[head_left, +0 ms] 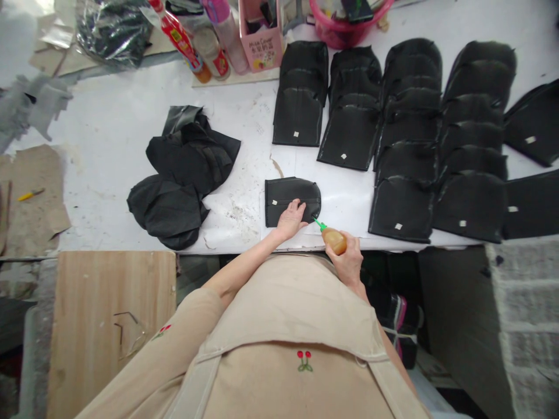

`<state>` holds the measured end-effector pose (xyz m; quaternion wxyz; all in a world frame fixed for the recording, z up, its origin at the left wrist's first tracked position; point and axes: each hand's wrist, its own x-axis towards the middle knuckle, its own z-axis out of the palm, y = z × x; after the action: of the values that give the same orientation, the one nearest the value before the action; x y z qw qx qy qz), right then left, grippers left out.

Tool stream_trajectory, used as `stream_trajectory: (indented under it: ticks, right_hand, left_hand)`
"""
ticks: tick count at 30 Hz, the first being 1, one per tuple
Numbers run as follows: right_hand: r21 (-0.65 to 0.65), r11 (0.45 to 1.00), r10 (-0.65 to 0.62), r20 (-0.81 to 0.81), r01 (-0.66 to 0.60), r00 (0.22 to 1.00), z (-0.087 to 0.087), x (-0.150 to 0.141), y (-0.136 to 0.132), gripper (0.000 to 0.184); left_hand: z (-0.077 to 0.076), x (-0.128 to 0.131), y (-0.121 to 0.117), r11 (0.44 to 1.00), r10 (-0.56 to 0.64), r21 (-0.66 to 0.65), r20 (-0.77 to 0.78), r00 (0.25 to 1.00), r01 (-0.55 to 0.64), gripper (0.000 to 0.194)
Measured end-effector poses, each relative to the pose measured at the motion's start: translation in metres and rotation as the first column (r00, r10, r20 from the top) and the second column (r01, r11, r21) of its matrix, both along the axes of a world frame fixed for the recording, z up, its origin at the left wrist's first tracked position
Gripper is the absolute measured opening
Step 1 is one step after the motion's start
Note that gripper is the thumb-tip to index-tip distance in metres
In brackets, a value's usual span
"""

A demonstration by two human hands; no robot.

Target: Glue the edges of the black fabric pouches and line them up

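Note:
A black rounded piece (279,212), which looks like leather or coated fabric, lies flat near the table's front edge with a small pale tag at its left end. My left hand (293,218) rests on it, fingers stretched out and pressing its surface. Wrapped in my right hand (349,262) is a squeeze bottle of amber glue (334,240). Its green nozzle points up and left, with the tip at the rounded right edge of the piece. My right palm hides part of the bottle.
Overlapping rows of similar black pieces (404,203) cover the right side. Loose black fabric pieces (168,206) are heaped at left. Behind stand a red-capped bottle (174,35), a pink box (263,49) and a pink basket (345,32). Glasses (131,334) lie on a wooden board (87,302).

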<state>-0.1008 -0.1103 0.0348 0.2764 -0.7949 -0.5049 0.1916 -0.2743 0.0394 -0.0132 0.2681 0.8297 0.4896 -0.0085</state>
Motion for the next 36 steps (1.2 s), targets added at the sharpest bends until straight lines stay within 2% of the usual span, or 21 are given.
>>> stream_trajectory:
  ticks: [9,18,21,27,36]
  right_hand:
    - [0.052,0.999,0.019,-0.056,-0.016,0.998,-0.004,-0.001,-0.004,0.045]
    - [0.070,0.997,-0.034,-0.070,0.039,0.997,-0.008,0.000,-0.003,0.046]
    - [0.068,0.996,-0.046,-0.081,0.051,0.996,-0.009,0.001,-0.002,0.045]
    - [0.085,0.995,-0.043,-0.097,0.051,0.994,-0.010,0.001,-0.004,0.044]
    - [0.088,0.996,0.008,-0.085,0.000,0.996,-0.011,-0.002,-0.008,0.046]
  left_hand:
    - [0.010,-0.005,0.003,0.998,0.002,-0.065,0.002,1.000,-0.002,0.068]
    - [0.011,0.008,0.000,0.994,0.092,-0.063,0.004,0.996,-0.092,0.069]
    - [0.010,0.007,0.000,0.993,0.100,-0.064,0.022,0.995,-0.099,0.070]
    - [0.004,-0.012,-0.002,0.997,0.010,-0.077,0.126,0.992,0.000,0.065]
    - [-0.001,-0.015,-0.005,0.997,0.036,-0.072,0.181,0.983,-0.024,0.064]
